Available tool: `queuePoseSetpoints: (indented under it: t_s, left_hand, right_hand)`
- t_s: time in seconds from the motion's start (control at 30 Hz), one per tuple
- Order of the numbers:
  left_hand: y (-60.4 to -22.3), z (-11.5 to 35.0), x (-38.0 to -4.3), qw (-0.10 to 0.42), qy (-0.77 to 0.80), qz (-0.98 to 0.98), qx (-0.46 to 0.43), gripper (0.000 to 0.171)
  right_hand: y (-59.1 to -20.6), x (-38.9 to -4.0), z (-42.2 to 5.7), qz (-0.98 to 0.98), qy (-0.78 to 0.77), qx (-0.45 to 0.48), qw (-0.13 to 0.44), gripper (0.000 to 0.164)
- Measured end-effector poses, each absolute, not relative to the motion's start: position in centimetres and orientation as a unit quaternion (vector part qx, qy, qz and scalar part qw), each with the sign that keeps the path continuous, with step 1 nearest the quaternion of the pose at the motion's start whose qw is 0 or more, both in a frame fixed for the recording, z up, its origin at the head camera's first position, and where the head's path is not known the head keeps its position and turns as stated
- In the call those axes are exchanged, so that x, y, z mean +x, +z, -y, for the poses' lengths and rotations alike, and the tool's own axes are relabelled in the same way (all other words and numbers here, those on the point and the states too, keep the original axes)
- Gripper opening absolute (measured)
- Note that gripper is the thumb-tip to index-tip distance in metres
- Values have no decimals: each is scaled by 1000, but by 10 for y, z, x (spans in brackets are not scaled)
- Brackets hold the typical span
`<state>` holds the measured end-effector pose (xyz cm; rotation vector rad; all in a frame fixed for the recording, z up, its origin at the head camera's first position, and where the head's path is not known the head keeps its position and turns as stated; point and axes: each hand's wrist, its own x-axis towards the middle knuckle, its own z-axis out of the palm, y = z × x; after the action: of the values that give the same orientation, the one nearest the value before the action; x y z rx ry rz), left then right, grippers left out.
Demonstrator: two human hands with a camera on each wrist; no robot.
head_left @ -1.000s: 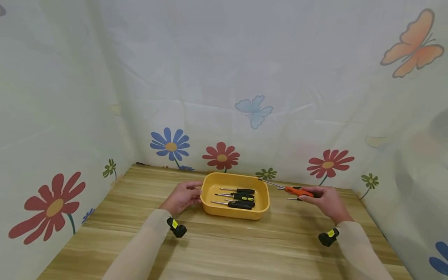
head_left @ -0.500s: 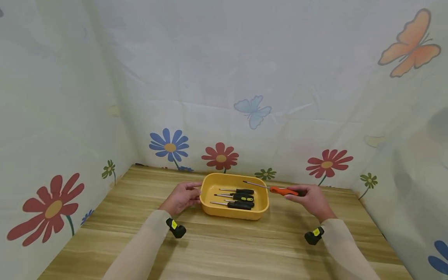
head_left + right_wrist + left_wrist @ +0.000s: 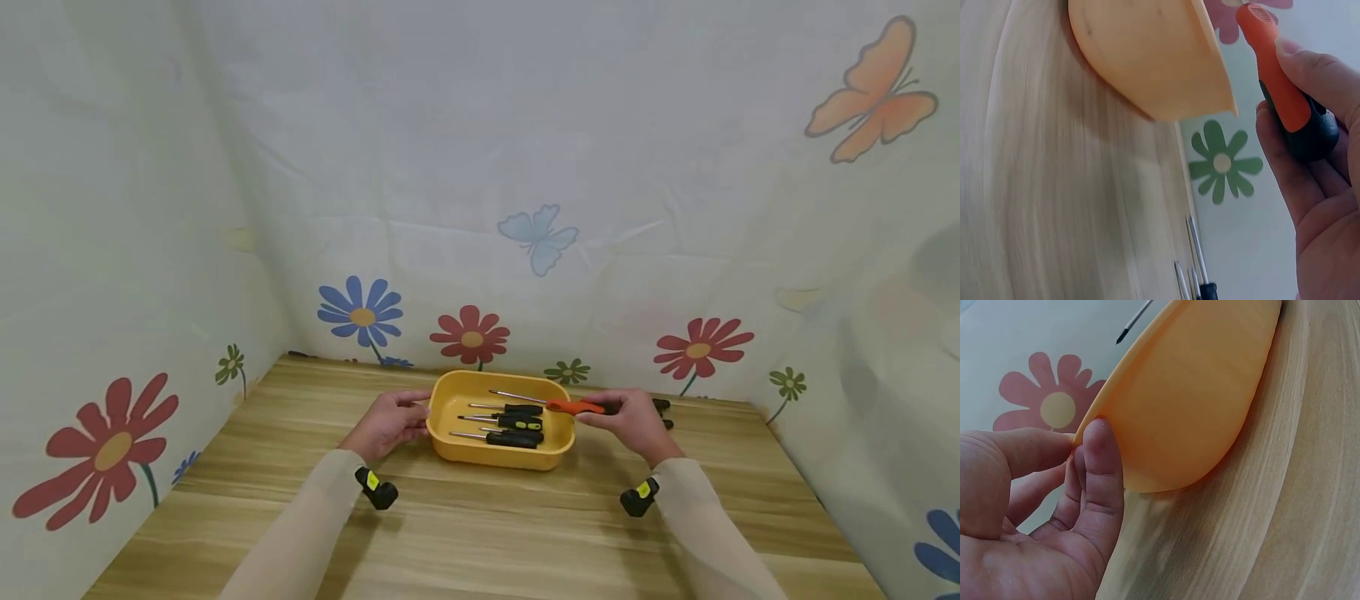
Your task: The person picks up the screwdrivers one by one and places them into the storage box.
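A yellow plastic tub [image 3: 487, 455] stands on the wooden table, with several black-handled screwdrivers [image 3: 513, 439] lying inside, shafts pointing left. My left hand [image 3: 387, 425] pinches the tub's left rim between thumb and fingers, as the left wrist view shows up close. In my right hand [image 3: 626, 421] is a screwdriver [image 3: 1279, 81] with an orange and black handle, gripped by thumb and fingers. Its shaft reaches left over the tub's inside, above the other screwdrivers, while the handle crosses the right rim in the head view.
More screwdrivers [image 3: 1197, 250] lie on the table right of the tub, partly hidden behind my right hand in the head view. A white cloth wall [image 3: 420, 250] printed with flowers and butterflies rises along the table's back edge and both sides.
My right hand has moved left with the orange-handled screwdriver, carrying its shaft from the tub's right edge to over the inside. The left hand has stayed at the rim.
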<state>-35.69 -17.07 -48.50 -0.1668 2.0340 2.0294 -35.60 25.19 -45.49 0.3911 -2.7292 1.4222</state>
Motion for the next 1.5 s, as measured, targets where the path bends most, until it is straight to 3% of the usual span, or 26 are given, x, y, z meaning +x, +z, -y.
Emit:
queuePoseSetpoints:
  t_s: [1.5]
  left_hand:
    - [-486, 173, -359, 130, 698, -702, -57, 47]
  right_hand:
    - [-457, -366, -174, 917, 364, 161, 11, 26]
